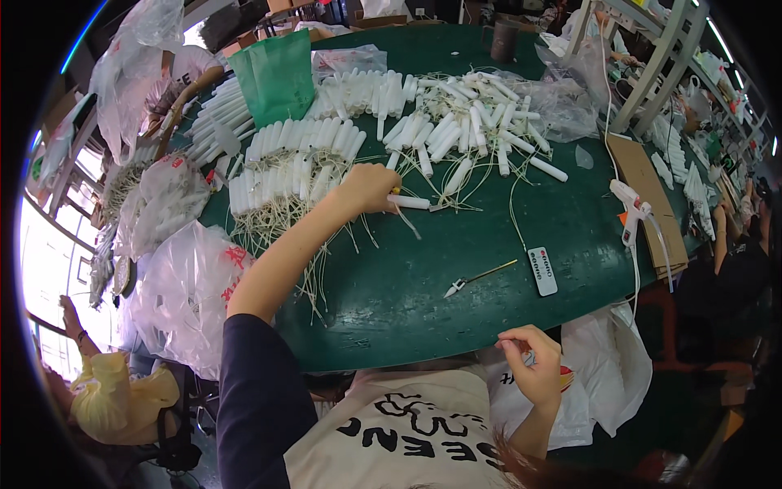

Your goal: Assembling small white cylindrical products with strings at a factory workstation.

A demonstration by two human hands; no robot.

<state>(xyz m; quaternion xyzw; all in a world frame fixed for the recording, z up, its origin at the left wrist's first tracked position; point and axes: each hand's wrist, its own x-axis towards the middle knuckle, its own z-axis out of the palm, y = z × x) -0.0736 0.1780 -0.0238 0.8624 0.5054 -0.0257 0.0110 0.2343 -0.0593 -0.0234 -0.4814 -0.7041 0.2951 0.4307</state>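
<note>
My left hand [371,187] reaches across the green table, fingers closed, at the front of the piled white tubes. A white tube [409,201] sticks out to the right beside its fingertips, and a small yellow spot shows there. What the fingers grip is hidden. Low at the table's near edge is my right hand [535,363], thumb and forefinger tips drawn together; anything between them is too small to make out. Rows of white tubes with thin pale wires [301,175] lie under and left of my left arm. A loose heap of wired tubes [468,118] lies farther right.
A hot glue gun [627,208] stands at the right by a cardboard strip [648,204]. Nearer lie a grey-white remote [542,271] and a thin pointed tool [479,279]. A green bag [274,77] stands at the back; plastic bags [183,285] crowd the left. Other people sit around.
</note>
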